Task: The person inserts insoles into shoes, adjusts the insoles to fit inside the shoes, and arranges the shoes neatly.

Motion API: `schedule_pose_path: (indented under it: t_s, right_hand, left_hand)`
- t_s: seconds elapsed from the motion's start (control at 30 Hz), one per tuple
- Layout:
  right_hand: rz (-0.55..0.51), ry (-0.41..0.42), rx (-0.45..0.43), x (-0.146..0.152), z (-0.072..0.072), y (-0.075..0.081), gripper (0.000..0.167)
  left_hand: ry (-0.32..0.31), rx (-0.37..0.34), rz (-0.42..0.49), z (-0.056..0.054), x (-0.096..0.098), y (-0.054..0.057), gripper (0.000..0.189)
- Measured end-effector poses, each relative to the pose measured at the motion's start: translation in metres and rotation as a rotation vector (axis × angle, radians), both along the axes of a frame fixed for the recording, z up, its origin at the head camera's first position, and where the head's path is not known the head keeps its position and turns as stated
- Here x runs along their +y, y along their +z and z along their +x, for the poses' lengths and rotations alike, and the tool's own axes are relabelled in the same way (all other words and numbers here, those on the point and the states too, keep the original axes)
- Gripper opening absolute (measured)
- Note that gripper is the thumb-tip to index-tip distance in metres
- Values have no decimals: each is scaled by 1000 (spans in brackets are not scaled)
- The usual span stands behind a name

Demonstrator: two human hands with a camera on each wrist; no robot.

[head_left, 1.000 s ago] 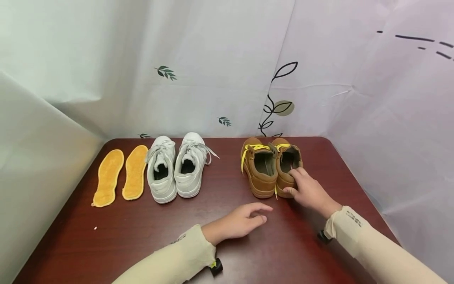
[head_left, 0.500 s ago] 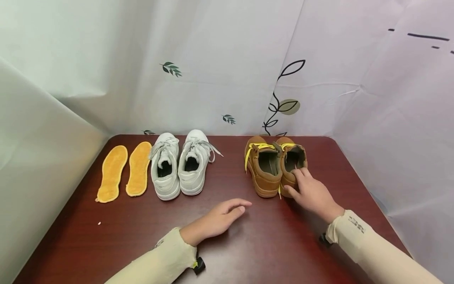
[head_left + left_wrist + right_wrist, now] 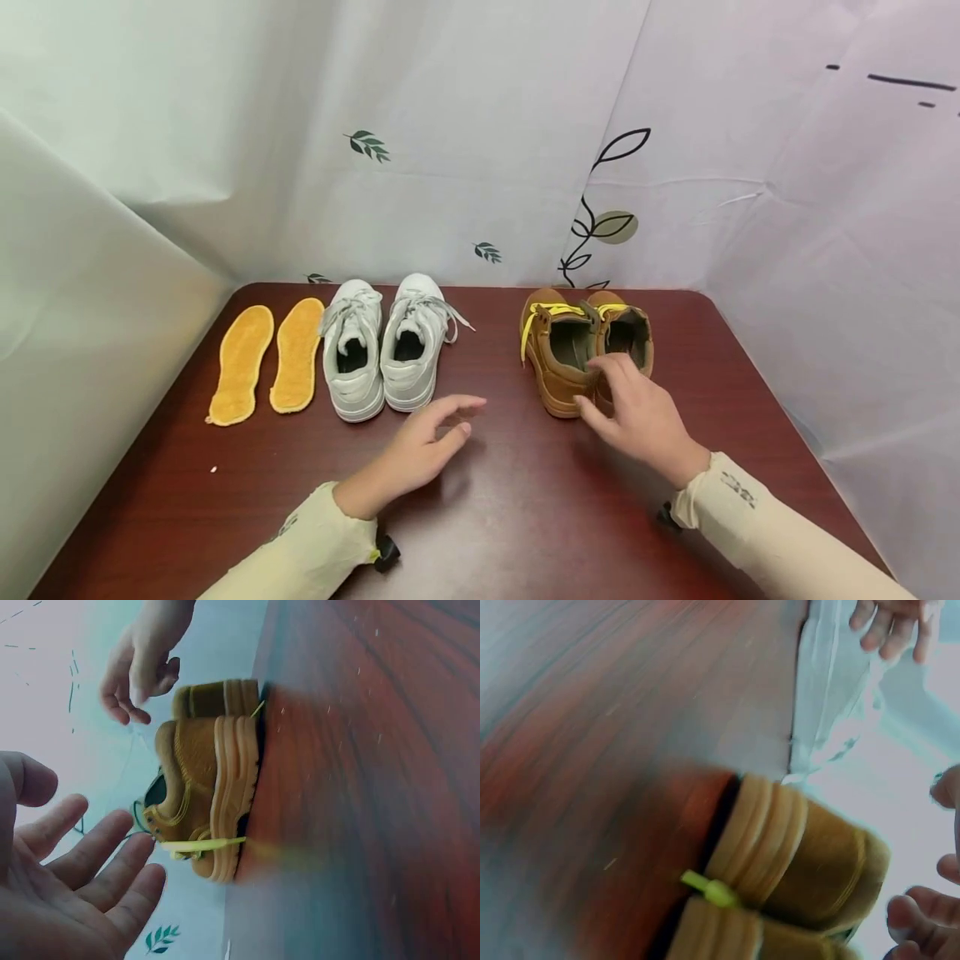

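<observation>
A pair of brown shoes with yellow laces stands side by side at the back right. My right hand (image 3: 643, 417) hovers over the heel of the right brown shoe (image 3: 643, 323), fingers loosely bent and holding nothing. It hides part of that shoe and overlaps the edge of the left brown shoe (image 3: 555, 387) in the head view. My left hand (image 3: 420, 450) hangs above the table in front of the white sneakers, fingers relaxed, nothing in it. In the left wrist view its fingers (image 3: 97, 862) spread apart from the brown shoes (image 3: 199, 769).
Two white sneakers, a left one (image 3: 352, 392) and a right one (image 3: 408, 379), stand left of centre. Beside them lie two orange insoles, the outer (image 3: 242, 362) and the inner (image 3: 298, 354). White curtains (image 3: 480, 125) border the dark red table (image 3: 487, 533). A tiny white scrap (image 3: 213, 469) lies front left.
My right hand has come up off the right brown shoe's heel and drawn slightly back left. The left hand has moved left, away from the brown shoes. The view has shifted slightly.
</observation>
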State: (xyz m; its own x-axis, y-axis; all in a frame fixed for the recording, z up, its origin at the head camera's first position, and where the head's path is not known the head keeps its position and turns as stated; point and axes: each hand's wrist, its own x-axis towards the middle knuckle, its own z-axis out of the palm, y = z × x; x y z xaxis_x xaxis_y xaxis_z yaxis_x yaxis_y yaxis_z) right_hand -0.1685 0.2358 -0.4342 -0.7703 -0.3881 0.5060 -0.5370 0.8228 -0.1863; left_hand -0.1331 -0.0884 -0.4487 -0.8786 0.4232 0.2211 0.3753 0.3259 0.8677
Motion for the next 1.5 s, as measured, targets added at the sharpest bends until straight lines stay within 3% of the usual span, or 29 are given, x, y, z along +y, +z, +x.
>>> schedule_pose_path:
  t_s: [0.23, 0.5, 0.9, 1.17, 1.37, 1.5]
  right_hand:
    - [32, 171, -83, -28, 5, 9, 50]
    - [28, 267, -116, -56, 10, 12, 49]
    - [-4, 360, -69, -85, 13, 10, 48]
    - [-17, 362, -77, -100, 8, 9, 46]
    - [-20, 367, -109, -115, 1, 9, 37]
    - [-19, 359, -129, -126, -7, 9, 35]
  left_hand:
    - [75, 141, -16, 1, -15, 1, 41]
    - [98, 242, -41, 5, -21, 3, 44]
    - [126, 274, -23, 9, -27, 3, 43]
    - [147, 309, 13, 6, -34, 5, 36]
    - [117, 240, 82, 6, -38, 2, 22]
    - [85, 196, 56, 9, -39, -2, 15]
